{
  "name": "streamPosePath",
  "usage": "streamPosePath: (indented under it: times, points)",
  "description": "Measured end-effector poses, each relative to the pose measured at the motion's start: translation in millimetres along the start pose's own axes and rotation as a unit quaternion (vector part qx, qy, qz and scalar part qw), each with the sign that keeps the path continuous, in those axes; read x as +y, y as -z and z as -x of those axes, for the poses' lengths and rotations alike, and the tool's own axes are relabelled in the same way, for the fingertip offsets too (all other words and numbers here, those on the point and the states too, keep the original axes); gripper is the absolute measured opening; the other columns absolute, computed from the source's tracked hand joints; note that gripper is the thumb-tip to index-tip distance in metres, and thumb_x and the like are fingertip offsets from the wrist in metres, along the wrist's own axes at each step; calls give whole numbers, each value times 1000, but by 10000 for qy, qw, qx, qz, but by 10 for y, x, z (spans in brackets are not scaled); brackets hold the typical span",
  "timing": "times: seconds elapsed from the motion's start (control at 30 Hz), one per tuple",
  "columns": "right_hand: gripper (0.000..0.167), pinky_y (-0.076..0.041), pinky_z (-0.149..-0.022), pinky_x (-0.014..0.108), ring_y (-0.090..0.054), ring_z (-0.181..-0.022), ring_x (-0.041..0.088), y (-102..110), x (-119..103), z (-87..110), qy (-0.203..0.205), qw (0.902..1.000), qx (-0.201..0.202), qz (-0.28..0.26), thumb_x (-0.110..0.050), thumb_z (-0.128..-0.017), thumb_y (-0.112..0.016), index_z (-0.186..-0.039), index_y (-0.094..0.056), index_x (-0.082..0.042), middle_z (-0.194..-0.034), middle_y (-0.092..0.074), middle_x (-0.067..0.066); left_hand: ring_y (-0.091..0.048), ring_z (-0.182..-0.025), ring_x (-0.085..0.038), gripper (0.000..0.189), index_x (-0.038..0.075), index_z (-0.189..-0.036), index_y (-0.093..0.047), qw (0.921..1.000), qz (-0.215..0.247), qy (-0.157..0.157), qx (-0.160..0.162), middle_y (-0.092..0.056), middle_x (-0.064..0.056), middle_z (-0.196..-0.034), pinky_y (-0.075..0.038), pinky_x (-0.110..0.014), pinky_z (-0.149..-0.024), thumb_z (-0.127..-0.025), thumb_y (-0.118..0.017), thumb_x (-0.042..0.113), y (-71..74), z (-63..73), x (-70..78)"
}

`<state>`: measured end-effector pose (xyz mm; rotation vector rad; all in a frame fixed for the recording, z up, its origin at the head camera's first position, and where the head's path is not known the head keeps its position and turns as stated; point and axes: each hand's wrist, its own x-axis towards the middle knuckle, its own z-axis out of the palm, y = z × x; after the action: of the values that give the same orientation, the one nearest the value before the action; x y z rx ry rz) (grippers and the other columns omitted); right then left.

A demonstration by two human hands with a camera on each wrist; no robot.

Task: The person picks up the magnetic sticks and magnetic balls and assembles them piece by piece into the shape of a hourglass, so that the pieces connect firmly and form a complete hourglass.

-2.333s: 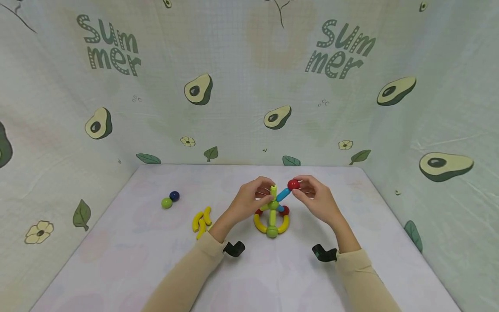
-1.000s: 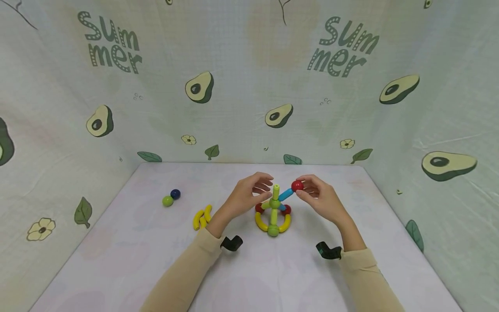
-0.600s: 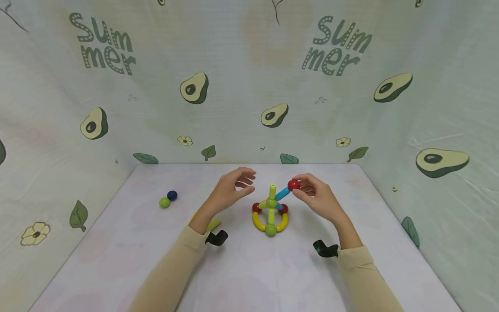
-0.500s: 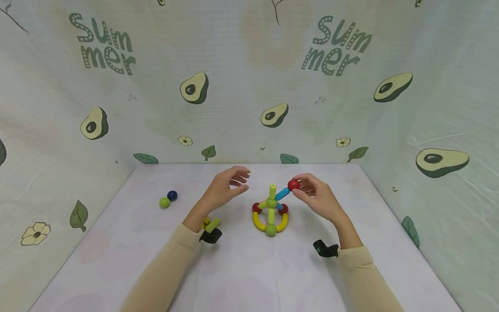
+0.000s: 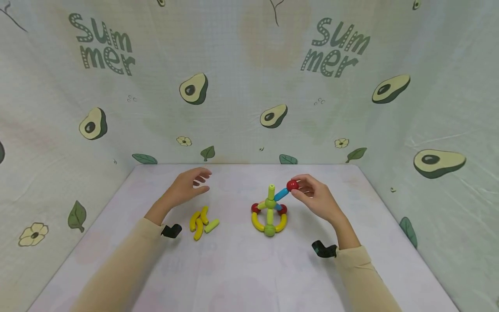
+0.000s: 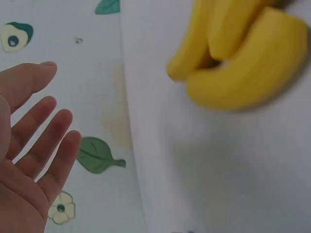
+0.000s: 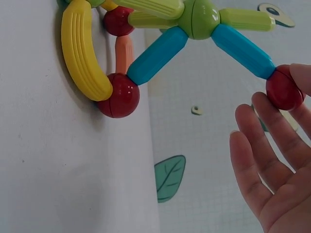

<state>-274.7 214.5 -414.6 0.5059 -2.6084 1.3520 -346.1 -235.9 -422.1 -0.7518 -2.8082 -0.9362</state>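
Observation:
My right hand pinches a red ball between thumb and fingers. That ball sits on the end of a blue rod, which slants up from the green centre ball of a toy built of rods and balls. A light green rod stands upright on the same centre ball. Curved yellow pieces and lower red balls form the base on the table. My left hand hovers with relaxed fingers, holding nothing, behind and left of several loose curved yellow pieces.
A loose light green rod lies beside the yellow pieces on the white table. A printed cloth hangs behind the table and along both sides. The loose green and dark blue balls are hidden behind my left hand and forearm.
My left hand has left the upright green rod and moved left, past the loose yellow pieces, uncovering them and covering the two loose balls. The right hand stays on the red ball.

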Motion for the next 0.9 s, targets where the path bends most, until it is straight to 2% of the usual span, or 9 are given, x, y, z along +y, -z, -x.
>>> streamPosePath:
  times: [0.2,0.4,0.67,0.9]
  points:
    - [40,-58,-89,22,-70,-107,27,3,14,6,30,10000,23,30,-26,-101,-76,-137,-62,-14,-121,-74,9,-62,-123,-33,52,11,-144,-59,9970,-518,499,-271,-65,-17,-140,-55,-54,-105,-97,-81,18,182,148,-402]
    - [38,-57,-91,21,-70,-107,27,-2,33,6,60,10000,45,-4,-18,-102,-75,-137,-62,-13,-121,-74,10,-59,-125,-42,50,6,-142,-61,9936,-801,682,-422,-65,-20,-139,-51,-61,-104,-96,-80,14,326,314,-655]
    - [37,-56,-91,19,-70,-107,27,3,31,7,56,10000,62,-1,-19,-102,-74,-136,-63,-13,-120,-74,9,-62,-118,-40,43,5,-132,-67,9877,-1060,921,-681,-67,-18,-130,-54,-59,-99,-94,-82,16,398,435,-875]
    - [40,-56,-91,21,-70,-108,27,-2,19,0,38,10000,11,-13,-26,-102,-75,-137,-63,-13,-121,-74,10,-64,-112,-39,33,3,-123,-70,9871,-823,1076,-856,-70,-20,-122,-55,-60,-100,-94,-80,13,386,447,-894]
